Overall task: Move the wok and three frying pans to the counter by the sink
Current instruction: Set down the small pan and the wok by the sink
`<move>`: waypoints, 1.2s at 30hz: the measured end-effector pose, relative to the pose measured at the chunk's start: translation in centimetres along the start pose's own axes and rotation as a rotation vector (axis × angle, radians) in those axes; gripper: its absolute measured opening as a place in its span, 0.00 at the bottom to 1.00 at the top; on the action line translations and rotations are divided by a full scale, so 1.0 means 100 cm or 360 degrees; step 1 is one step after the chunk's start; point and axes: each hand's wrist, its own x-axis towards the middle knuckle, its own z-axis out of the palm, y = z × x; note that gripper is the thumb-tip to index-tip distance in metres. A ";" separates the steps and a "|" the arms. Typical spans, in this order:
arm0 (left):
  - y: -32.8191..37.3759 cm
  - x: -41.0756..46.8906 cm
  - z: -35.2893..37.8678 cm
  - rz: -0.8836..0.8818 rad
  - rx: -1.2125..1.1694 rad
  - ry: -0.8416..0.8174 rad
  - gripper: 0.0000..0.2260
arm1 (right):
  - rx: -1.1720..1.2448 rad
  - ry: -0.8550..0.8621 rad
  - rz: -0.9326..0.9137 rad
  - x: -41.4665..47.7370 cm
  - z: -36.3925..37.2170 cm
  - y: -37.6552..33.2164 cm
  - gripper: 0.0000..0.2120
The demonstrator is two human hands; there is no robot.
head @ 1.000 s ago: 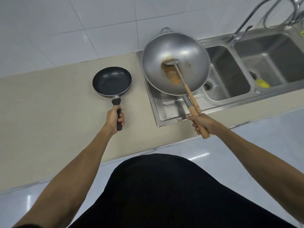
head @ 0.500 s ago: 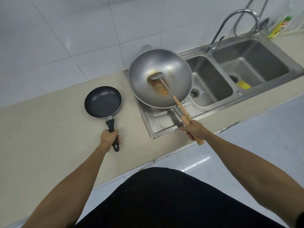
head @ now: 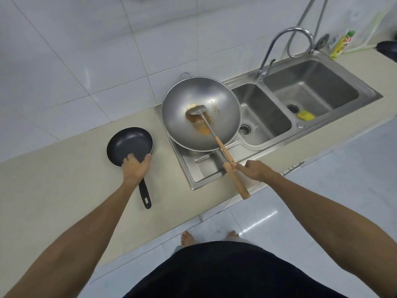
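Observation:
The steel wok (head: 182,117) sits on the sink's draining board (head: 204,171), with orange residue and a metal spatula (head: 196,110) inside. Its wooden handle (head: 239,186) sticks out over the counter's front edge. My right hand (head: 258,171) is just right of that handle, only its fingertips touching it, not wrapped around it. A small black frying pan (head: 129,144) lies flat on the beige counter (head: 53,179) left of the wok. My left hand (head: 135,168) lies over the root of the pan's handle, thumb and fingers spread against its near rim; the handle's end (head: 146,196) shows behind the hand.
A double steel sink (head: 305,93) with a curved tap (head: 279,46) lies right of the wok; a yellow sponge (head: 306,115) sits in the far basin. A green-capped bottle (head: 341,45) stands at the back right. White tiled wall behind, glossy floor and my bare feet below.
My right hand let go of the wok's handle and now only touches it. My left hand slid from the frying pan's handle up to its rim. The view pulled back.

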 end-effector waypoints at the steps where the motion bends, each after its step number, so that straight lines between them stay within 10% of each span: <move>1: 0.014 0.004 -0.001 0.0108 0.0076 -0.0015 0.33 | -0.0039 0.0105 -0.0018 -0.002 -0.007 0.006 0.44; 14: 0.253 -0.051 0.093 0.1141 0.0577 -0.0103 0.24 | -0.0078 0.0789 -0.0153 -0.018 -0.185 0.143 0.38; 36: 0.612 -0.179 0.408 0.1684 0.1064 -0.0438 0.28 | -0.0067 0.0794 0.0357 0.005 -0.370 0.516 0.42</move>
